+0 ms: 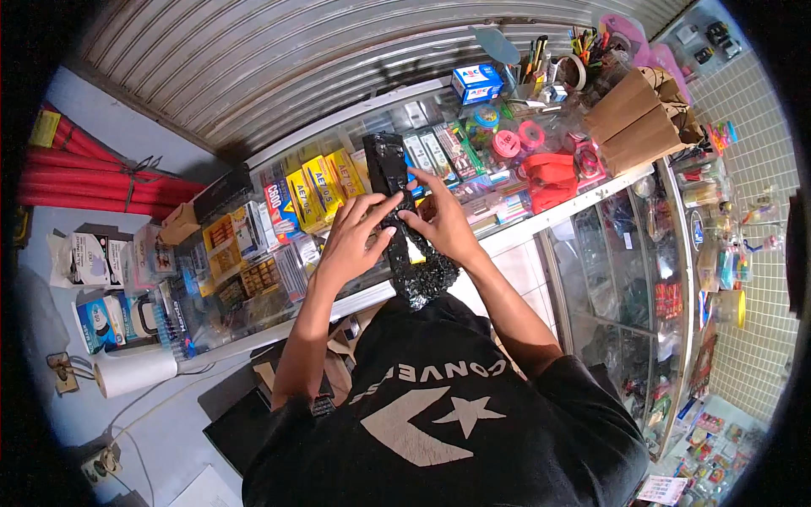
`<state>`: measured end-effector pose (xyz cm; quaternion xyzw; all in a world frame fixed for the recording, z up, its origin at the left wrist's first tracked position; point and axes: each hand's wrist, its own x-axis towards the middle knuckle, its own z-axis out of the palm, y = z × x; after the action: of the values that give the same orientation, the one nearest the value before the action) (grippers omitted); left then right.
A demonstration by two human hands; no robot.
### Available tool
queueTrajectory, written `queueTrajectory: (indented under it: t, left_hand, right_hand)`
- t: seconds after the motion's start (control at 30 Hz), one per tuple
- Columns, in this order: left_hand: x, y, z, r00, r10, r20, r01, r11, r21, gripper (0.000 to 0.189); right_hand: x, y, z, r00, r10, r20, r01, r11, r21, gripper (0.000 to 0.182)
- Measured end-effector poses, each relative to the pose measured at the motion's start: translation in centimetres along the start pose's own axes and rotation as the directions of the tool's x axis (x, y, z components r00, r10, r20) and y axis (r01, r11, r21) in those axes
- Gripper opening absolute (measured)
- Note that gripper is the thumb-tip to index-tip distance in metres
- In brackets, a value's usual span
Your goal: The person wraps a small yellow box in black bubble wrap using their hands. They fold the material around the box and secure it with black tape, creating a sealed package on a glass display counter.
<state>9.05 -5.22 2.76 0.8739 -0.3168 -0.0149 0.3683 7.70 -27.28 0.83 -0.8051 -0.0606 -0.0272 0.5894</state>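
A long package in shiny black plastic (384, 158) lies across the glass display counter, its near end toward my chest. The loose plastic at that end is crumpled, and a small white and yellow patch shows partway along. My left hand (358, 237) holds the package's left side, with index finger and thumb against the plastic. On the opposite side, my right hand (443, 222) grips the plastic with bent fingers, its thumb across the top. What is inside the wrapping is mostly hidden.
Yellow boxes (315, 193) sit left of the package on the glass counter (374, 279). To the right are a red pouch (550, 180), pink round containers (507, 144) and a brown paper bag (630, 120). A paper roll (136, 374) lies at the counter's left end.
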Motion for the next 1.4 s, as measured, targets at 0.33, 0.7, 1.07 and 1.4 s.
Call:
queueTrajectory:
  t: [0.33,0.7,1.07,1.4]
  left_hand:
    - [-0.5,-1.6,0.8,0.994,0.087,-0.061,-0.087,0.996,-0.006,0.047]
    - [-0.6,-1.9,1.5,0.990,0.093,-0.107,-0.094,0.995,-0.010,0.057]
    - [-0.9,-2.0,2.2,0.989,0.034,-0.145,-0.041,0.998,-0.048,0.063]
    - [-1.6,-1.7,1.0,0.994,0.069,-0.080,-0.080,0.986,-0.147,0.052]
  right_hand:
    - [-6.0,-3.9,-0.4,0.988,0.152,-0.009,-0.151,0.969,-0.195,0.051]
    - [-8.1,-4.6,2.2,0.991,-0.021,-0.129,-0.014,0.964,-0.264,0.019]
    - [-8.1,-5.4,2.7,0.994,-0.072,-0.079,0.044,0.947,-0.318,0.033]
    - [-4.3,-4.0,-0.7,0.987,0.111,0.115,-0.043,0.880,-0.473,0.043]
